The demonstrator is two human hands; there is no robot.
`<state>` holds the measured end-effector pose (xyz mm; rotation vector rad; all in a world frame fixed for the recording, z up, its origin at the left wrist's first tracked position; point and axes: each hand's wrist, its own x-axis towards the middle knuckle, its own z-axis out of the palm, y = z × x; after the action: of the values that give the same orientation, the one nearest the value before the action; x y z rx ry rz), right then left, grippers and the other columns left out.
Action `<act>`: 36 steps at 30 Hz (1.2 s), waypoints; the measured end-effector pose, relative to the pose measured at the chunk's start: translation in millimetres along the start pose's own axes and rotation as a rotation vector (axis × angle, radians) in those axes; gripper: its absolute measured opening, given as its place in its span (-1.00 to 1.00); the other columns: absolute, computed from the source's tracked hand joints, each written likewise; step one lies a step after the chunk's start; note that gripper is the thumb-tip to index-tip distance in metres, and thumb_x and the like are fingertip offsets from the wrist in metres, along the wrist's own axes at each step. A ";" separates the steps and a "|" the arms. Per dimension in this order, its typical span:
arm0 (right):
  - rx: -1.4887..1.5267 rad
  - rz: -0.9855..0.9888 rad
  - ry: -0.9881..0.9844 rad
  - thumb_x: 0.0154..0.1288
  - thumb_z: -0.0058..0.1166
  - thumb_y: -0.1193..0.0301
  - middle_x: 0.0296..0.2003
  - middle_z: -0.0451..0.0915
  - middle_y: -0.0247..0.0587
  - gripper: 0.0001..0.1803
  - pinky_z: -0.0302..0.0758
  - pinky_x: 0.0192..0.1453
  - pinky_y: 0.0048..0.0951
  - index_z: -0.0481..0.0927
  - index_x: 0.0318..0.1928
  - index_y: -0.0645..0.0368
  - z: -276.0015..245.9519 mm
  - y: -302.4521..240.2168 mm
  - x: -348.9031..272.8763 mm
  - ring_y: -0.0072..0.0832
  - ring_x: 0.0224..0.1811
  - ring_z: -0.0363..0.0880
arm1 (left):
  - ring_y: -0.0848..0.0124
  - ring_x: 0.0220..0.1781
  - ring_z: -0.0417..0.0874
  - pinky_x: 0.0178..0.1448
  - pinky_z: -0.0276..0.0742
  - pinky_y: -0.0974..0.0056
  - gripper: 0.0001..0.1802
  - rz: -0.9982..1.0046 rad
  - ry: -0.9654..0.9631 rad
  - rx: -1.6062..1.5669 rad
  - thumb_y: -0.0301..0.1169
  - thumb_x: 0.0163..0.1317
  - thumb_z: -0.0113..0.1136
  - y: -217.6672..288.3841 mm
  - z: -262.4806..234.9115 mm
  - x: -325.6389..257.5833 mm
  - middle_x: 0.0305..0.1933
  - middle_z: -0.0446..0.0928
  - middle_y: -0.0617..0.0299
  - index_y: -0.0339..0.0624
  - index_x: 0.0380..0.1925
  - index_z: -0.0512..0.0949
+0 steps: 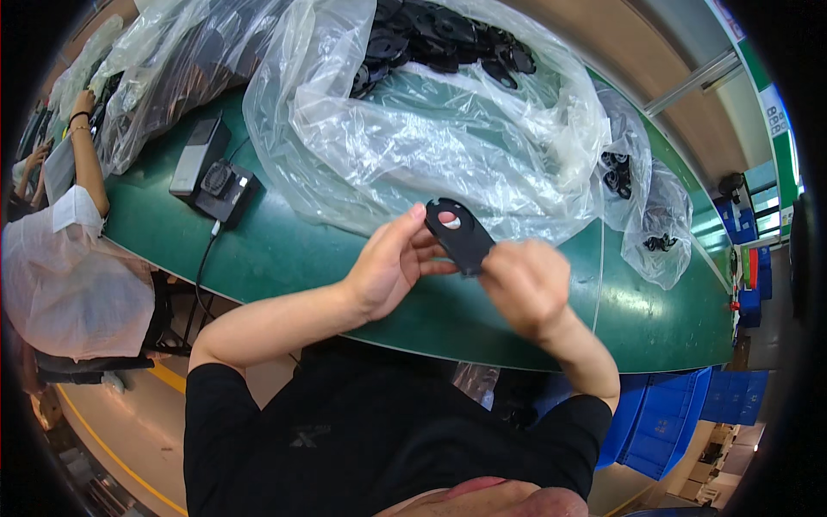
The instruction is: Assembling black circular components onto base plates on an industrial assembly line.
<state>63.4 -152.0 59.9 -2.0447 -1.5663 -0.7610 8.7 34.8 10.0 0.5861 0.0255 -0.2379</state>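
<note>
Black plastic part (459,234) held up between both hands above the green table (284,250).

The left hand (392,263) pinches its upper edge; the right hand (525,284) closes on its lower end. Many like parts (431,39) still lie in the clear bag (448,138) behind, so most work seems left.

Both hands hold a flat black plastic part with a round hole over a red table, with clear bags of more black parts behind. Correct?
Not quite: the table is green, not red, as the head view shows. The rest holds: left hand and right hand hold the black part, clear bags behind.
</note>
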 end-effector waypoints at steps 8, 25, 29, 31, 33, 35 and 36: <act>-0.059 -0.017 -0.110 -0.17 0.25 0.41 -0.42 0.46 -0.33 -0.78 0.25 -0.56 -0.52 0.51 -0.45 0.16 -9.1 -29.0 -34.5 -0.53 -0.59 0.37 | 0.58 -0.25 0.56 -0.24 0.52 0.42 -0.80 -0.122 0.073 0.294 -0.33 0.31 0.03 -9.0 3.7 5.8 -0.21 0.53 0.32 -0.17 -0.14 0.46; -0.595 1.283 -0.141 0.07 0.18 0.23 -0.08 0.53 0.02 -0.68 0.44 0.06 -0.16 0.64 -0.18 0.12 -42.6 276.1 -138.4 -0.10 -0.03 0.51 | 0.48 -0.11 0.56 -0.02 0.51 0.30 -0.78 -0.263 0.064 0.393 -0.41 0.31 -0.01 -19.9 4.5 7.4 -0.10 0.51 0.23 -0.22 -0.07 0.39; -0.670 1.297 -0.088 0.08 0.15 0.22 -0.17 0.57 -0.04 -0.70 0.43 0.02 -0.17 0.65 -0.22 0.12 -32.7 273.3 -126.0 -0.13 -0.08 0.53 | 0.47 -0.06 0.55 0.03 0.50 0.28 -0.74 -0.251 0.109 0.369 -0.39 0.33 -0.03 -16.3 0.7 9.1 -0.06 0.50 0.21 -0.23 -0.02 0.39; -0.652 1.260 -0.029 0.12 0.11 0.22 -0.14 0.56 -0.05 -0.71 0.44 0.02 -0.16 0.64 -0.19 0.09 -33.1 266.7 -123.6 -0.11 -0.05 0.51 | 0.49 -0.09 0.57 -0.03 0.53 0.33 -0.70 -0.240 0.123 0.383 -0.36 0.34 -0.04 -14.3 1.3 9.5 -0.06 0.51 0.22 -0.24 0.03 0.39; -0.624 1.152 0.095 0.19 0.02 0.26 -0.14 0.56 -0.06 -0.73 0.44 -0.01 -0.16 0.63 -0.20 0.12 -33.1 252.9 -121.6 -0.09 -0.06 0.51 | 0.51 -0.12 0.58 -0.07 0.54 0.36 -0.70 -0.226 0.108 0.420 -0.35 0.35 -0.05 -16.1 -1.3 9.1 -0.08 0.52 0.23 -0.24 0.02 0.39; -0.603 0.885 0.158 0.21 0.02 0.36 -0.20 0.58 -0.06 -0.78 0.45 -0.05 -0.24 0.62 -0.23 0.22 -42.3 228.6 -118.1 -0.11 -0.18 0.55 | 0.57 -0.20 0.59 -0.19 0.54 0.45 -0.69 -0.157 0.081 0.453 -0.31 0.35 -0.03 -18.7 0.1 6.6 -0.12 0.56 0.28 -0.23 0.00 0.41; -0.516 0.826 0.197 0.18 0.05 0.41 -0.23 0.59 -0.03 -0.80 0.46 -0.09 -0.30 0.62 -0.24 0.26 -48.1 209.1 -109.1 -0.13 -0.23 0.57 | 0.59 -0.19 0.58 -0.20 0.54 0.45 -0.68 -0.143 0.073 0.493 -0.32 0.35 -0.04 -20.4 -3.9 6.9 -0.11 0.56 0.28 -0.22 0.02 0.39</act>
<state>236.3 -314.3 18.6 -2.5658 -0.3280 -1.0294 10.9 19.0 -4.9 1.0862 0.0815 -0.3659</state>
